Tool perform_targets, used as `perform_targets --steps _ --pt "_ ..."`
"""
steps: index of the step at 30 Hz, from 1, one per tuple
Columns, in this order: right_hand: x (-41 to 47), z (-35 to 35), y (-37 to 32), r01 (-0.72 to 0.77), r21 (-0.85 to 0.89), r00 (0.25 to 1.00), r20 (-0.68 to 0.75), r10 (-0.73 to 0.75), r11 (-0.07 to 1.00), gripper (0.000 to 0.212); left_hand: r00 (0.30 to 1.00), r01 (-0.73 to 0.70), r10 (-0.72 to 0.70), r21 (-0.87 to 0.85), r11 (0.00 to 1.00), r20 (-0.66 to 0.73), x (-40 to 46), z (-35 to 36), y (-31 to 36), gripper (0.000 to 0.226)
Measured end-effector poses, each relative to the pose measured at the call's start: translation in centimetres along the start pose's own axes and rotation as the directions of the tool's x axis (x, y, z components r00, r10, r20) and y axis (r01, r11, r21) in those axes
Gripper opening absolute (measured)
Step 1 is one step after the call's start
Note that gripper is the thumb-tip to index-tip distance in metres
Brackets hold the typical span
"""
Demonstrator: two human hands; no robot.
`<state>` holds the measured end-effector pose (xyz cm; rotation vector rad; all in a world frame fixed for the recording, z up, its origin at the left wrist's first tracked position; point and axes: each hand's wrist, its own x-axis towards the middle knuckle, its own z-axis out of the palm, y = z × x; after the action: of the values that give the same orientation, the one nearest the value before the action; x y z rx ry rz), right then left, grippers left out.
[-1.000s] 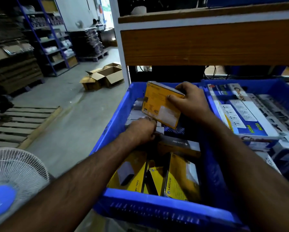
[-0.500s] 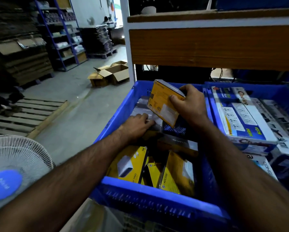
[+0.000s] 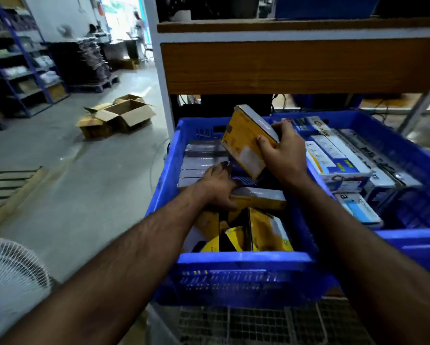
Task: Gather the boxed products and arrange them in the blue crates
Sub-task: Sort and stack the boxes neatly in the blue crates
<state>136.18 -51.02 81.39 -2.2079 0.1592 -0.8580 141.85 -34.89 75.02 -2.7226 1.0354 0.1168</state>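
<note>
Head view: right hand [image 3: 284, 155] pinching yellow box [image 3: 246, 143], tilted, raised above far half of left blue crate [image 3: 243, 257]. Left hand [image 3: 217, 186] curled against boxes by row of grey boxes [image 3: 201, 161] along crate's far-left wall; grasp unclear. For best result: square box upright, slot beside row, left hand keeping gap open. Right blue crate [image 3: 408, 148] alongside, holding white boxes.

Boxes [image 3: 255, 239] in the near crate [image 3: 243, 258]; second crate [image 3: 408, 135] just right; cardboard cartons [image 3: 120, 115] far left.
</note>
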Motion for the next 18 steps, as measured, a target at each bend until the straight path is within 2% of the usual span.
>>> perform_targets --steps 2,3,5,7,10,12,15,16,17,18 --pt "-0.9 -0.5 0.2 0.017 -0.003 0.999 -0.05 -0.017 1.0 0.045 0.999 -0.031 0.033 0.06 0.998 -0.022 0.8 0.5 0.4 0.09" --pt "-1.1 -0.7 0.3 0.026 -0.01 0.997 -0.07 -0.026 1.0 0.045 0.998 -0.05 0.054 0.09 0.995 -0.044 1.1 0.3 0.7 0.085" --pt "-1.3 -1.2 0.4 0.033 -0.009 0.993 -0.111 -0.034 0.999 0.044 0.988 -0.065 0.067 0.023 0.998 -0.136 1.1 -0.5 1.1 0.065" --pt "-1.1 -1.6 0.6 0.038 0.019 0.986 -0.161 -0.035 0.999 0.043 0.975 -0.029 -0.02 -0.212 0.977 -0.223 0.6 -1.1 1.6 0.047" --pt "-0.6 -1.8 0.8 0.023 0.054 0.978 -0.209 -0.011 0.998 0.044 0.889 0.131 -0.343 -0.55 0.825 -0.302 0.3 -1.5 2.1 0.039" --pt "-0.4 -1.8 1.0 0.031 0.072 0.978 -0.207 -0.016 0.997 0.043 0.828 0.175 -0.484 -0.687 0.705 -0.285 0.4 -2.1 2.6 0.048" --pt "-0.2 -2.2 1.6 0.036 0.098 0.976 -0.216 -0.014 0.995 0.041 0.848 0.144 -0.516 -0.888 0.436 -0.116 1.1 -3.1 2.7 0.058" --pt "-0.1 -2.3 1.9 0.022 0.118 0.975 -0.223 0.005 0.993 0.04 0.843 0.161 -0.532 -0.905 0.395 -0.083 1.0 -3.4 2.4 0.06" --pt "0.0 -2.5 2.2 0.003 0.139 0.973 -0.228 0.029 0.99 0.04 0.837 0.193 -0.542 -0.886 0.421 -0.075 0.7 -3.9 1.9 0.061" --pt "0.2 -2.5 2.4 -0.012 0.158 0.971 -0.234 0.049 0.987 0.041 0.835 0.244 -0.545 -0.833 0.496 -0.08 0.4 -4.1 1.3 0.059"
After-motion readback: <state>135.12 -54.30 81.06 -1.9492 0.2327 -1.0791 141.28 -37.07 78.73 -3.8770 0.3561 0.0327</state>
